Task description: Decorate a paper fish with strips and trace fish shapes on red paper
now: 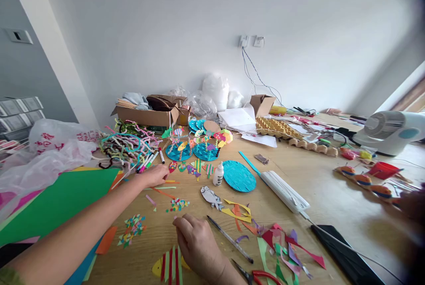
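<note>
My left hand [159,175] reaches across the table with its fingers curled down, close to a small red paper fish [172,167] and the orange paper strips [172,182]. Whatever lies under those fingertips is hidden. Nearer to me, my right hand [197,243] has thumb and forefinger pinched together; what they hold, if anything, is too small to name. Partly beneath that hand lies a yellow paper fish [168,265] with red and green stripes. Colourful paper bits [178,205] are heaped just beyond it, with more triangular bits [132,230] to the left.
A white glue bottle [218,174] stands beside a blue disc [239,175]. A pen [230,238], red-handled scissors [262,276] and paper scraps [288,249] are at the right. Pipe cleaners [128,145] and coloured sheets [63,201] lie left; a cardboard box [146,116] is behind.
</note>
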The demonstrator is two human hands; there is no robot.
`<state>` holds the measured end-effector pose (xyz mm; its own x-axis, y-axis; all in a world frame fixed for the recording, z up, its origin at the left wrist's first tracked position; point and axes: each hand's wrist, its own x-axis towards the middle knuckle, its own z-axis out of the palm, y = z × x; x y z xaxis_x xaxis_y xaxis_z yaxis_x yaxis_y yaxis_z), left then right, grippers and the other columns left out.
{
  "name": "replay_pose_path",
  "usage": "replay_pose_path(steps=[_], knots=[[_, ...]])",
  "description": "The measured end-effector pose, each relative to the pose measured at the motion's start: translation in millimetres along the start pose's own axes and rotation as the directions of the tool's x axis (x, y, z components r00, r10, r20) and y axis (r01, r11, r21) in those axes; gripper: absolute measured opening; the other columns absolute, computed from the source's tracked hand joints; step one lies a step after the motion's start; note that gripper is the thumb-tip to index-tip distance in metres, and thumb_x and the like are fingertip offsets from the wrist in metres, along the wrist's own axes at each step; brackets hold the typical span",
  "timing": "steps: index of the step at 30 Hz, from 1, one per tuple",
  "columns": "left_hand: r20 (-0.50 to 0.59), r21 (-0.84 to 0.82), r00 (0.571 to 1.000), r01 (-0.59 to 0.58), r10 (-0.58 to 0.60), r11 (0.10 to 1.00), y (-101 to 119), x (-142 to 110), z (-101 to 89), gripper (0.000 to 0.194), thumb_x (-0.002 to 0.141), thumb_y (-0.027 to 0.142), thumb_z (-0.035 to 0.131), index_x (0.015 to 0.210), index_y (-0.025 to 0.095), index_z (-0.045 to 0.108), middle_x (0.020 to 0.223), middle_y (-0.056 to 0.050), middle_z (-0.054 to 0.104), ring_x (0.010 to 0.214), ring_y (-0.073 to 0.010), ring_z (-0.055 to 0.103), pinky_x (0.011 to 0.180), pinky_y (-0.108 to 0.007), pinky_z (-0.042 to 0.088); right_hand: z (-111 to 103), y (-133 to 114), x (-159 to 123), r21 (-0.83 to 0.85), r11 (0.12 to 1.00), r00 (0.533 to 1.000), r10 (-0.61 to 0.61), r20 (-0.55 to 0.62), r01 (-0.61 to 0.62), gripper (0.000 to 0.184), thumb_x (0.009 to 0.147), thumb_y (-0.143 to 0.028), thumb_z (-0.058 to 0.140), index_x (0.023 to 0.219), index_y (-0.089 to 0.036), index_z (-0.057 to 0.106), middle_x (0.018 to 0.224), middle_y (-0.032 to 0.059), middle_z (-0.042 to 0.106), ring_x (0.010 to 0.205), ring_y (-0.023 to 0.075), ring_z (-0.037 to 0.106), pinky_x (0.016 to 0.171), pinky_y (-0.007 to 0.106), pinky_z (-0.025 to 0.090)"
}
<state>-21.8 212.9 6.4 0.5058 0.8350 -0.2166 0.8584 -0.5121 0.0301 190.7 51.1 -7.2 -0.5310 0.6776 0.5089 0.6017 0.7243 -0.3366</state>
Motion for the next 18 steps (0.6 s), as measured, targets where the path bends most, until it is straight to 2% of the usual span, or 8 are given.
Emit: replay_pose_path(steps=[7, 15, 18], knots=[[0.002, -0.008, 1.0, 0.019, -0.019, 1.0, 7.3, -1.1, -1.7, 0.029, 0.089, 0.032, 0.053, 0.113, 0.017, 0.053, 0.114, -0.008, 0.056, 0.095, -0.0202, 0.058, 0.08, -0.041, 0.05, 2.8, 1.3, -1.3, -0.012, 1.0, 0.999, -0.002, 0.039, 0.003, 0.019, 0.085, -0.009, 0.037, 0.087, -0.02, 0.053, 0.073, 0.0009, 0.059, 0.061, 0.0138, 0.055, 0.053, 0.023, 0.033], [0.002, -0.012, 0.999, 0.043, -0.043, 0.999, 2.2, -7.7, -19.7, 0.028, 0.089, 0.032, 0.053, 0.112, 0.016, 0.054, 0.111, -0.007, 0.057, 0.092, -0.0195, 0.059, 0.077, -0.04, 0.051, 2.7, 1.8, -1.4, -0.019, 1.0, 0.999, -0.007, 0.052, 0.008, 0.018, 0.085, -0.009, 0.039, 0.087, -0.019, 0.053, 0.073, 0.0007, 0.059, 0.061, 0.0132, 0.055, 0.054, 0.023, 0.032], [0.012, -0.001, 1.0, 0.022, -0.022, 1.0, 5.3, -10.1, -15.0, 0.028, 0.089, 0.032, 0.053, 0.112, 0.016, 0.054, 0.111, -0.007, 0.057, 0.092, -0.0196, 0.059, 0.078, -0.04, 0.05, 4.2, 1.7, -1.7, -0.023, 1.0, 0.998, -0.008, 0.058, 0.009, 0.017, 0.085, -0.009, 0.039, 0.086, -0.019, 0.053, 0.072, 0.0006, 0.059, 0.06, 0.0132, 0.055, 0.054, 0.023, 0.032]])
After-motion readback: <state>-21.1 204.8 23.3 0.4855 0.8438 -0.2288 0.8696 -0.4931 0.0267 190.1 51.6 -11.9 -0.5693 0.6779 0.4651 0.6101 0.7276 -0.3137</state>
